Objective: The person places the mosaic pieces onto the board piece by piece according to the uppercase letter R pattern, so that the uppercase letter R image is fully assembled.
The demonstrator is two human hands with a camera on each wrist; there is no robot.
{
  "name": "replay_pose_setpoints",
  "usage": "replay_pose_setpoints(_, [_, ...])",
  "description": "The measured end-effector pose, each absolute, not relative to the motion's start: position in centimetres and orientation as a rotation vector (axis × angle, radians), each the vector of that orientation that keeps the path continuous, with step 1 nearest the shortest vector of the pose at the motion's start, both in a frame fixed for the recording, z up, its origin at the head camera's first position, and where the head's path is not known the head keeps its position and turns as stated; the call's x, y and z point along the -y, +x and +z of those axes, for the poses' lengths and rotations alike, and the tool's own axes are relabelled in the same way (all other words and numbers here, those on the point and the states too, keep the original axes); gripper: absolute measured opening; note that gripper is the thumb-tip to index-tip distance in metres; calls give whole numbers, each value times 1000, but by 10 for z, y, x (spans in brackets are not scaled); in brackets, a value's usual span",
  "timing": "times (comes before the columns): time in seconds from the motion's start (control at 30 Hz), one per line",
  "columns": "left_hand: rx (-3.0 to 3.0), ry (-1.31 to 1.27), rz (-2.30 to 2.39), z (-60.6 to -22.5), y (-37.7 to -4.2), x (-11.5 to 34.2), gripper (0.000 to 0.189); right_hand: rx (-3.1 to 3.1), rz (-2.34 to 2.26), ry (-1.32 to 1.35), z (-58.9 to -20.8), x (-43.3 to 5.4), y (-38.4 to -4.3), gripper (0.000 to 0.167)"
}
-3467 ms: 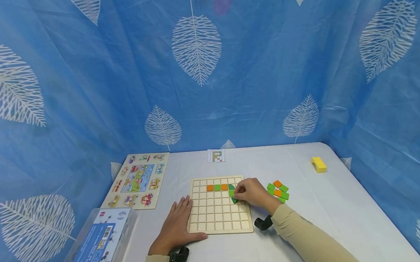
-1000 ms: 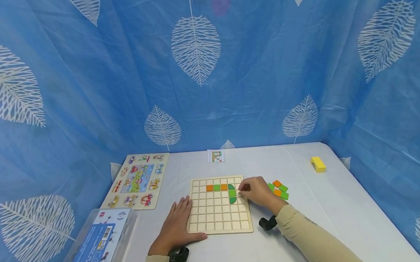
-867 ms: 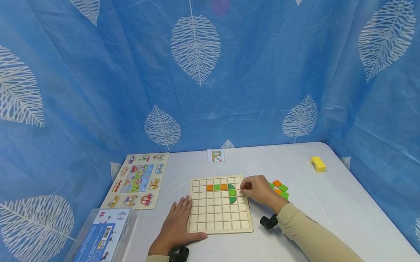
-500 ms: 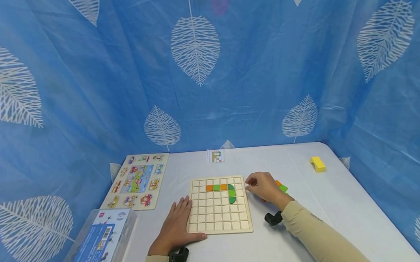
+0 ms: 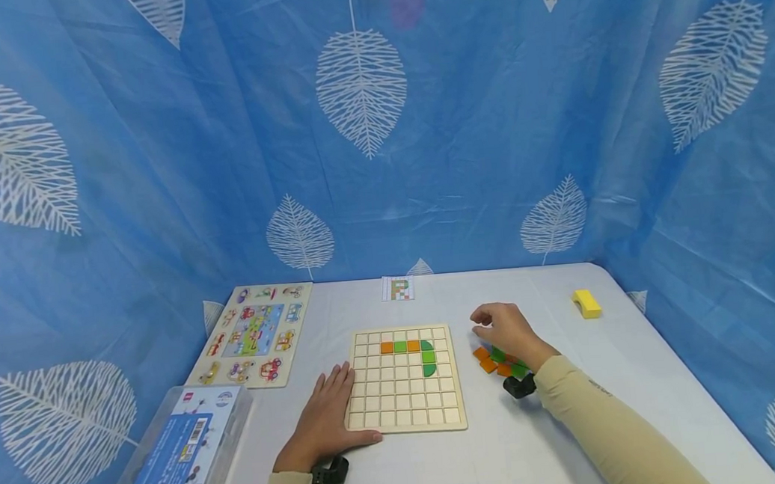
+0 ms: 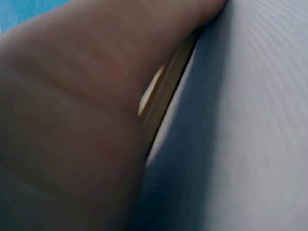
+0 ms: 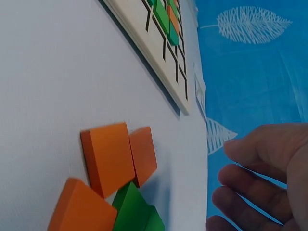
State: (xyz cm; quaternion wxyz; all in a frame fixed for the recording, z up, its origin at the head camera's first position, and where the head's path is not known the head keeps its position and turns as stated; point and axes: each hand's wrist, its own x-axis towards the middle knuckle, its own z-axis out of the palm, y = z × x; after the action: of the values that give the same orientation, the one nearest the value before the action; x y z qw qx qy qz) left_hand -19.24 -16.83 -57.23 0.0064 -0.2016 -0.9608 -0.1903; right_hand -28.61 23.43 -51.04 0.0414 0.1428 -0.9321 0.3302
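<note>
A wooden grid board (image 5: 407,426) lies on the table. Its second row holds orange and light green square tiles, ending in a dark green quarter-round piece (image 5: 426,344). Beneath that sit a light green square (image 5: 428,357) and another dark green quarter-round piece (image 5: 429,370). My left hand (image 5: 332,413) rests at the board's lower left, fingers straight along the left edge, thumb along the front edge. To the right of the board, my right hand (image 5: 507,327) hovers over loose orange tiles (image 7: 110,158) and green tiles (image 7: 130,207). Its fingers are loosely bent with nothing visible between them.
A small pattern card (image 5: 398,288) lies behind the board. At the left are a vehicle picture puzzle (image 5: 296,366) and a clear plastic box (image 5: 229,440) with a printed label. A yellow arch block (image 5: 588,304) stands at the far right. Blue curtain (image 5: 460,117) surrounds the table.
My right hand has left a dark green quarter-round piece in its cell, then moved right, away from the board, to above the loose tiles. The left hand has stayed in place.
</note>
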Motion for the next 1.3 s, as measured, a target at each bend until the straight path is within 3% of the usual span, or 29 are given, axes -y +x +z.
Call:
replay_pose_setpoints(0.7, [3028, -609, -588, -568, -190, 166, 138, 2947, 1013, 410, -509, -243, -286, 30])
replay_pose_setpoints(1.3, [3023, -605, -606, -568, -190, 167, 139, 2978, 997, 458, -512, -242, -281, 29])
